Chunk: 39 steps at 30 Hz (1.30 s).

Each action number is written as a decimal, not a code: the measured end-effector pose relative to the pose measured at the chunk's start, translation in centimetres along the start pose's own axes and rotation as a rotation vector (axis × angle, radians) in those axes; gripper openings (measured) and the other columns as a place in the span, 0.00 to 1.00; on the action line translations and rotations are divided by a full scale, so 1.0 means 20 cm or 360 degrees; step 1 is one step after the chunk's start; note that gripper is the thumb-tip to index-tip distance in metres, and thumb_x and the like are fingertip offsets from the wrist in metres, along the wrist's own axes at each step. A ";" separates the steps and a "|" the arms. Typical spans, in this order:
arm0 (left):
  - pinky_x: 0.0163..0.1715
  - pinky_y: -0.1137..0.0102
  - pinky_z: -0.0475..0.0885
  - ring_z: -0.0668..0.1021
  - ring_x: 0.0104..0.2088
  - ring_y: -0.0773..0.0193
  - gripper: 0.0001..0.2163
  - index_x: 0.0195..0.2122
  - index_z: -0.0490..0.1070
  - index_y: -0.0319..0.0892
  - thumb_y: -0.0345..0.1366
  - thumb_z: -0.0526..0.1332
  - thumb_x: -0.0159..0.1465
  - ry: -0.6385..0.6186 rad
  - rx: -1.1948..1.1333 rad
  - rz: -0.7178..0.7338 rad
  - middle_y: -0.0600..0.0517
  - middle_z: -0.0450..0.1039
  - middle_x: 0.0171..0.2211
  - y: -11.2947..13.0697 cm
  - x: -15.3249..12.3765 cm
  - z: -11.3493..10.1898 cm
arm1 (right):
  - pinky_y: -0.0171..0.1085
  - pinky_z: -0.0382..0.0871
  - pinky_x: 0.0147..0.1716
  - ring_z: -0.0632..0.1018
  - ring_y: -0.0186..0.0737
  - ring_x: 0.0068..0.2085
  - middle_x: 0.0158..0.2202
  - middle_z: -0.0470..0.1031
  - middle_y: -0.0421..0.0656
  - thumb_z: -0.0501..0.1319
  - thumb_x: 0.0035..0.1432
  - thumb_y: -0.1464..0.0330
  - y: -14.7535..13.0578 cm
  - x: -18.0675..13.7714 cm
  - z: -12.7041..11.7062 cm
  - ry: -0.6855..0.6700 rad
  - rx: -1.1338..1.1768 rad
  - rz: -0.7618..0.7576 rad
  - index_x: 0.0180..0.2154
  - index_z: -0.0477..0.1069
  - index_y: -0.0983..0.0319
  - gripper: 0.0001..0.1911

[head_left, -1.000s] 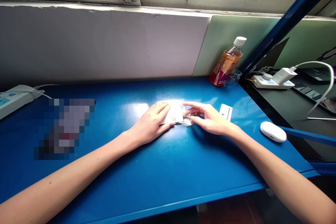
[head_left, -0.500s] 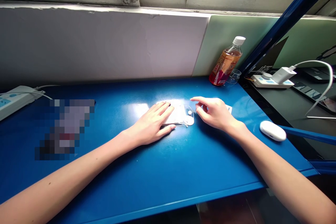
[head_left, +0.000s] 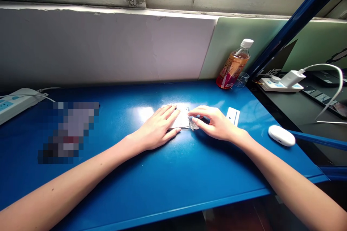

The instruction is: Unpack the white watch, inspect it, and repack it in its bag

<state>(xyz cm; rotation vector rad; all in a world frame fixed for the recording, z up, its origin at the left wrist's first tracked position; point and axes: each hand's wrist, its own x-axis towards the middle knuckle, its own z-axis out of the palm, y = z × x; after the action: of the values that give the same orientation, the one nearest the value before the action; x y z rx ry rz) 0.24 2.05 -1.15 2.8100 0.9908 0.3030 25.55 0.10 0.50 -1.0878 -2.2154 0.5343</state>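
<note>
My left hand (head_left: pixel 159 128) lies flat, fingers stretched, on a thin white card holder (head_left: pixel 182 119) on the blue table. A clear flap sticks out at its right end, and a small metal chain (head_left: pixel 192 127) hangs there. Over that flap sits my right hand (head_left: pixel 213 121), with thumb and fingertips drawn together on it. My fingers partly cover the flap, so its fastening is hidden. Just behind my right hand is a small white card (head_left: pixel 233 116) with a dark mark.
A drink bottle (head_left: pixel 233 65) stands at the back beside a clear cup-like piece (head_left: pixel 241 79). A white earbud case (head_left: pixel 282 135) lies near the right edge. Power strips (head_left: pixel 282 84) are at both sides, and a blurred-out object (head_left: pixel 72 130) lies at left.
My right hand has moved left onto the clear flap, and its fingers have closed on it. The white card behind it shows more now. My left hand stays in place.
</note>
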 end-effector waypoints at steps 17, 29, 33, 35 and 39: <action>0.66 0.48 0.58 0.59 0.69 0.43 0.29 0.69 0.56 0.35 0.48 0.52 0.73 0.0021 0.0017 0.0007 0.35 0.57 0.68 0.00 0.00 0.01 | 0.57 0.71 0.59 0.73 0.55 0.61 0.54 0.78 0.54 0.55 0.66 0.72 -0.04 -0.02 0.07 -0.0111 -0.0376 -0.0259 0.53 0.74 0.64 0.16; 0.65 0.48 0.59 0.61 0.68 0.41 0.29 0.68 0.58 0.32 0.49 0.49 0.73 0.0086 0.0025 0.0040 0.33 0.59 0.67 0.01 0.01 0.02 | 0.56 0.71 0.60 0.72 0.61 0.62 0.57 0.74 0.63 0.55 0.63 0.72 -0.09 -0.02 0.11 -0.0143 -0.0691 -0.0361 0.54 0.72 0.74 0.20; 0.66 0.49 0.59 0.61 0.68 0.42 0.29 0.68 0.57 0.33 0.49 0.49 0.73 0.0079 0.0037 0.0030 0.34 0.59 0.67 0.01 0.01 0.03 | 0.55 0.71 0.61 0.71 0.63 0.63 0.58 0.73 0.66 0.55 0.61 0.73 -0.10 -0.01 0.12 -0.0146 -0.0698 -0.0406 0.54 0.72 0.78 0.22; 0.66 0.48 0.59 0.61 0.68 0.42 0.28 0.68 0.57 0.34 0.49 0.49 0.73 0.0085 0.0031 0.0027 0.34 0.59 0.67 0.01 0.00 0.03 | 0.54 0.71 0.60 0.73 0.62 0.61 0.56 0.75 0.65 0.55 0.62 0.73 -0.09 -0.01 0.12 -0.0105 -0.0625 -0.0390 0.52 0.74 0.77 0.20; 0.64 0.47 0.62 0.63 0.67 0.42 0.27 0.67 0.59 0.35 0.48 0.49 0.74 0.0131 -0.0061 0.0056 0.34 0.62 0.66 0.00 0.01 0.02 | 0.52 0.75 0.56 0.78 0.53 0.56 0.53 0.79 0.56 0.53 0.65 0.73 -0.02 0.00 0.09 0.0036 -0.0374 -0.0236 0.49 0.77 0.67 0.17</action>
<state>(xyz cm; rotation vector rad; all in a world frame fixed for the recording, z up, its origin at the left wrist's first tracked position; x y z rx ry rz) 0.50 2.08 -1.48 2.8034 0.9425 0.4403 24.15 -0.30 -0.69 -1.0279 -2.3591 0.2003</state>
